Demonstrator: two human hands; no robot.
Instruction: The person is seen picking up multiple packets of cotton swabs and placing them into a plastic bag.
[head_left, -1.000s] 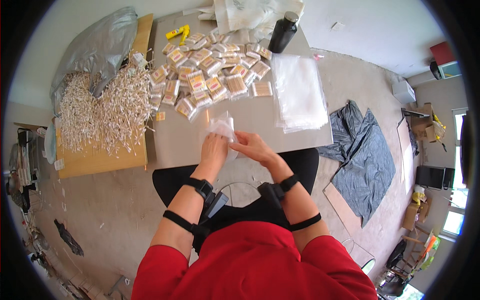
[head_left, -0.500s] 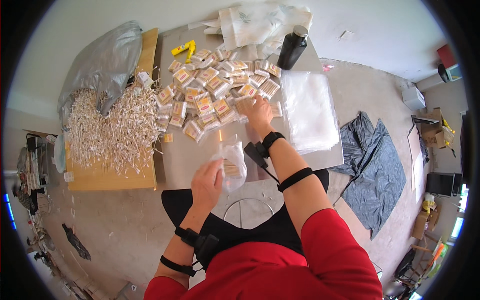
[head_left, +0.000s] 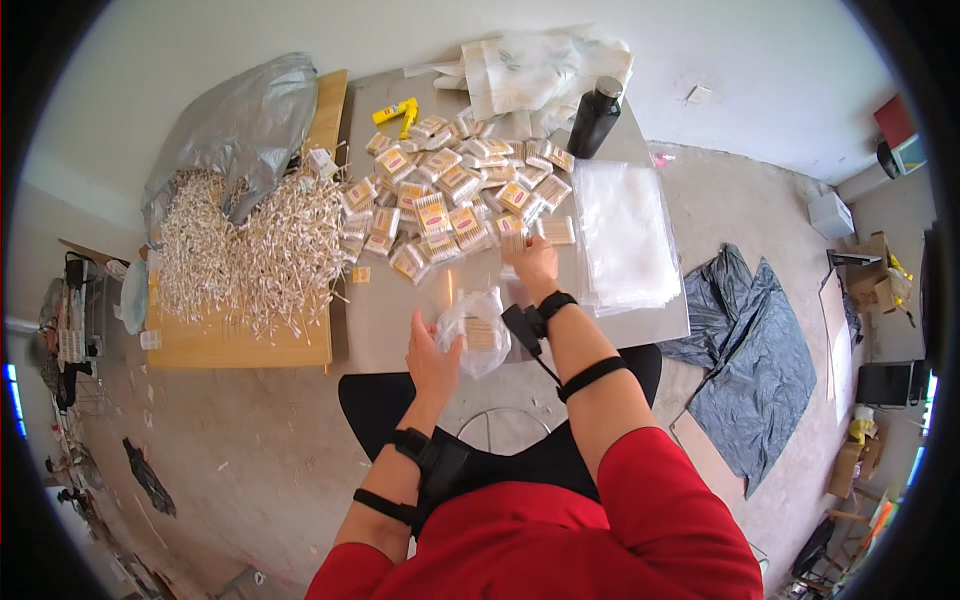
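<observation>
Our left hand (head_left: 432, 357) grips a small clear plastic bag (head_left: 478, 328) by its left edge, fingers curled around it, and holds it just above the near edge of the table (head_left: 400, 315); a bundle of pale sticks shows through the film. Our right hand (head_left: 532, 262) reaches forward with fingers bent down onto a small packet (head_left: 514, 243) at the near rim of the heap of packets (head_left: 450, 195); we cannot tell whether the fingers have closed on it. Both forearms carry black straps, and the sleeves are red.

The heap of small yellow-and-white packets spreads across the middle of the grey table. Just right of our right hand lies a stack of clear plastic bags (head_left: 625, 235). Beyond the heap stand a black bottle (head_left: 594, 117), a yellow tool (head_left: 396, 110) and crumpled white plastic (head_left: 545, 70). To the left, a wooden board (head_left: 245, 345) carries a big pile of loose cotton swabs (head_left: 250, 255) spilling from a grey sack (head_left: 235, 130). A dark sheet (head_left: 755, 365) lies on the floor at right.
</observation>
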